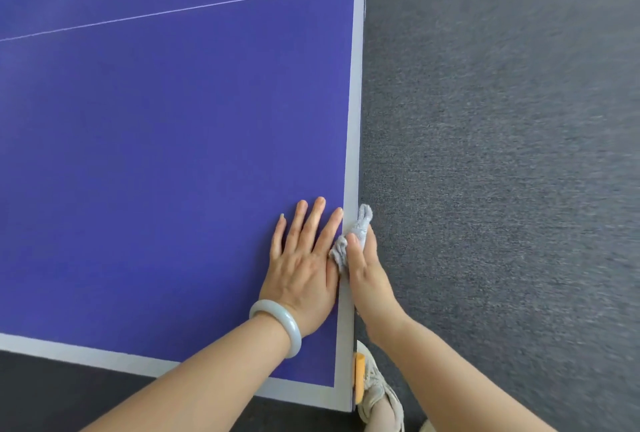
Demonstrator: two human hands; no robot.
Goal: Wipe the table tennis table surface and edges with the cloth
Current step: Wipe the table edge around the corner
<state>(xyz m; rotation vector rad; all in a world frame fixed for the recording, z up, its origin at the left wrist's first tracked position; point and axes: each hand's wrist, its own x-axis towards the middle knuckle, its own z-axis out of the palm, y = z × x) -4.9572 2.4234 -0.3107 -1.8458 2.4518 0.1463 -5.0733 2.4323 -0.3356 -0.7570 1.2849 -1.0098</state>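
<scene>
The blue table tennis table (173,154) fills the left of the view, with a pale border strip along its right and near edges. My left hand (304,265) lies flat on the blue surface beside the right edge, fingers straight and spread; a pale bangle sits on its wrist. My right hand (367,269) grips a small grey cloth (356,234) and holds it against the table's right side edge. Part of the cloth sticks up above my fingers; the rest is bunched between thumb and edge.
Dark grey carpet (502,154) covers the floor right of the table and in front of it. My light shoe (377,393) stands by the near right corner, next to an orange fitting (358,376) on the table's side. A thin white line (173,10) crosses the surface.
</scene>
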